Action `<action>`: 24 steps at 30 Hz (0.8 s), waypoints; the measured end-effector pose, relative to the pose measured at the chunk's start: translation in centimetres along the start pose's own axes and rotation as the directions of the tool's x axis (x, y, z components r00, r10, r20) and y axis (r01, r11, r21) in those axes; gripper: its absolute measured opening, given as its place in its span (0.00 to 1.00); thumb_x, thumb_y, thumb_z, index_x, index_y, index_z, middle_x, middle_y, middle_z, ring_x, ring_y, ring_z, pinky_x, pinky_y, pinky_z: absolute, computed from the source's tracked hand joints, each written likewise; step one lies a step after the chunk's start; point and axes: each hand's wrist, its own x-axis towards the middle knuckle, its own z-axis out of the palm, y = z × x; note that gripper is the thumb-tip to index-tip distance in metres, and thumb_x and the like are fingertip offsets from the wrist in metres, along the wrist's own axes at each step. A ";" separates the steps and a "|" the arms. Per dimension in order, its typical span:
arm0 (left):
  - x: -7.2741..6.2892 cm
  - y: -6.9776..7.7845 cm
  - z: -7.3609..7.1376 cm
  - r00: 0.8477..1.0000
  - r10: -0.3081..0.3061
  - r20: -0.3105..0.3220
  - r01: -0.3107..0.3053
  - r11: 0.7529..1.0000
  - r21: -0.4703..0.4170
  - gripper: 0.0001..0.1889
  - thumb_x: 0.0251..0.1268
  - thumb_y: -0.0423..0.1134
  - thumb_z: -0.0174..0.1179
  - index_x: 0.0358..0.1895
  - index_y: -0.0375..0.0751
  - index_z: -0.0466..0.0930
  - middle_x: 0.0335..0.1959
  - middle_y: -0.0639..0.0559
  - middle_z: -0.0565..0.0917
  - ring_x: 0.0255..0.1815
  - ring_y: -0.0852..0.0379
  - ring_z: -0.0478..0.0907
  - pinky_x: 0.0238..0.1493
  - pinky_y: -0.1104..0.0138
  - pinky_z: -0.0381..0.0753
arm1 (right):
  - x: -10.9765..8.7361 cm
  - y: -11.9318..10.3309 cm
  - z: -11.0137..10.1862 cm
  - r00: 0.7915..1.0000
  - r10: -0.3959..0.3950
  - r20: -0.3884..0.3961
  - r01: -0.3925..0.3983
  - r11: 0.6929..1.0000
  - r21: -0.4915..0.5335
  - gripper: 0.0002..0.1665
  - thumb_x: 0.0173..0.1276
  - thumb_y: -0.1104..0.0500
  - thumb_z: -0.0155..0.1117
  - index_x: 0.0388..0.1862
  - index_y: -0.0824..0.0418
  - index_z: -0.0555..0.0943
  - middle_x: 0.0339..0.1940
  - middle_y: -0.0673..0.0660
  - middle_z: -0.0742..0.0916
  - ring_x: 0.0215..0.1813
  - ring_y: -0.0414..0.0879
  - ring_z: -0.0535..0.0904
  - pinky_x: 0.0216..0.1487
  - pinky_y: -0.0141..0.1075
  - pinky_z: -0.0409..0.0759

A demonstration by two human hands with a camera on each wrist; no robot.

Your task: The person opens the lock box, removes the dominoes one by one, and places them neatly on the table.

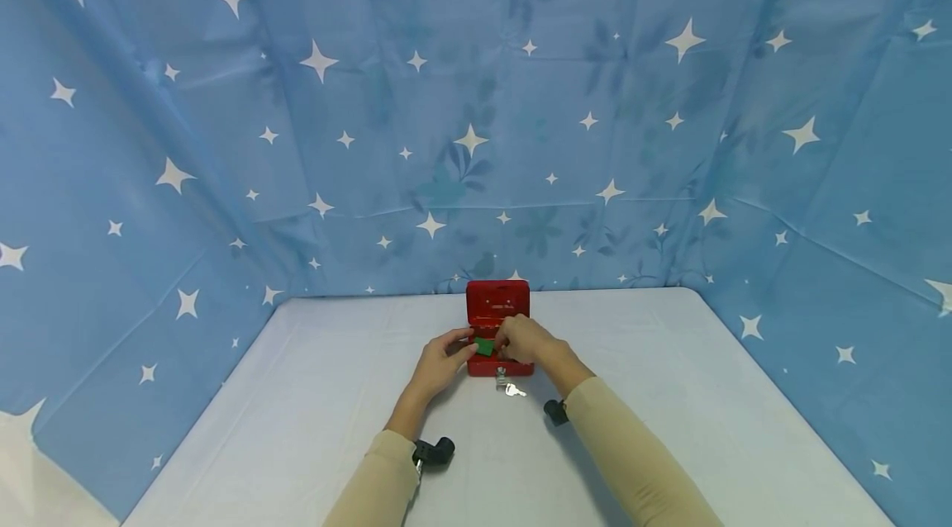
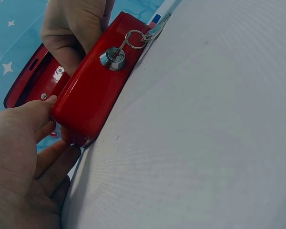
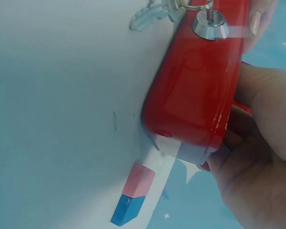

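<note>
A red metal cash box [image 1: 501, 367] stands on the table with its lid [image 1: 498, 301] raised. A key sits in its front lock [image 2: 113, 58], and another key [image 1: 515, 390] hangs from the ring. My left hand [image 1: 440, 362] holds the box's left end, thumb at the rim and fingers along the outer wall. Inside the box lies a flat green piece [image 1: 484, 346], close to both hands. My right hand [image 1: 524, 339] reaches down into the box from the right. Its fingertips are hidden by the box wall, so what they hold does not show.
A pink and blue eraser [image 3: 133, 194] lies on the white table [image 1: 342, 395] beside the box's right end. Blue star-patterned curtain [image 1: 476, 139] hangs behind the table and at both sides. Each wrist carries a black camera [image 1: 435, 451].
</note>
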 end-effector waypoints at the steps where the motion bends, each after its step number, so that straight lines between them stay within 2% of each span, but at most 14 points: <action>1: 0.0 0.1 0.0 1.000 0.000 -0.001 0.000 1.000 0.002 0.23 0.76 0.45 0.62 0.69 0.40 0.78 0.69 0.41 0.80 0.69 0.40 0.79 0.70 0.45 0.77 | 0.0 0.0 -0.1 1.000 0.004 0.012 -0.005 1.000 0.007 0.08 0.64 0.62 0.77 0.43 0.55 0.94 0.37 0.51 0.93 0.40 0.43 0.82 0.52 0.42 0.88; 5: -0.1 0.0 0.0 1.000 0.004 -0.001 -0.003 1.000 0.010 0.23 0.76 0.45 0.62 0.69 0.41 0.78 0.69 0.42 0.81 0.69 0.40 0.79 0.70 0.46 0.78 | -0.1 0.0 -0.3 0.999 0.017 0.042 -0.017 1.000 0.003 0.11 0.64 0.64 0.77 0.46 0.56 0.93 0.32 0.49 0.91 0.36 0.44 0.80 0.45 0.38 0.86; 8: -0.1 -0.1 0.0 1.000 0.000 -0.001 0.000 1.000 0.010 0.23 0.76 0.45 0.62 0.69 0.41 0.78 0.69 0.42 0.81 0.69 0.40 0.79 0.70 0.46 0.78 | 0.0 0.1 -0.1 0.999 0.023 0.033 -0.023 1.000 -0.014 0.12 0.63 0.65 0.77 0.45 0.56 0.93 0.30 0.47 0.89 0.38 0.44 0.78 0.45 0.38 0.84; 16: 0.0 0.0 0.0 1.000 -0.004 0.000 0.004 1.000 0.004 0.24 0.76 0.46 0.63 0.69 0.42 0.78 0.70 0.42 0.80 0.69 0.40 0.79 0.71 0.45 0.77 | 0.0 0.2 0.0 1.000 -0.004 0.025 0.005 0.999 -0.038 0.03 0.65 0.63 0.76 0.34 0.55 0.91 0.23 0.46 0.84 0.33 0.42 0.77 0.40 0.35 0.82; 20: -0.1 0.0 0.0 1.000 -0.003 0.000 0.003 1.000 0.003 0.24 0.76 0.46 0.63 0.69 0.41 0.78 0.70 0.42 0.80 0.69 0.40 0.79 0.71 0.45 0.77 | -0.1 0.3 -0.2 0.999 -0.021 0.040 0.022 1.000 -0.013 0.02 0.67 0.61 0.75 0.37 0.55 0.90 0.27 0.46 0.85 0.36 0.43 0.78 0.46 0.38 0.83; 24: 0.0 -0.1 0.0 1.000 0.003 0.002 -0.003 1.000 0.008 0.24 0.76 0.46 0.63 0.69 0.41 0.78 0.70 0.42 0.80 0.69 0.40 0.79 0.70 0.45 0.77 | -0.3 0.6 -0.4 0.999 -0.033 0.031 0.032 0.998 0.048 0.10 0.68 0.60 0.75 0.48 0.58 0.91 0.36 0.49 0.90 0.41 0.44 0.81 0.55 0.44 0.86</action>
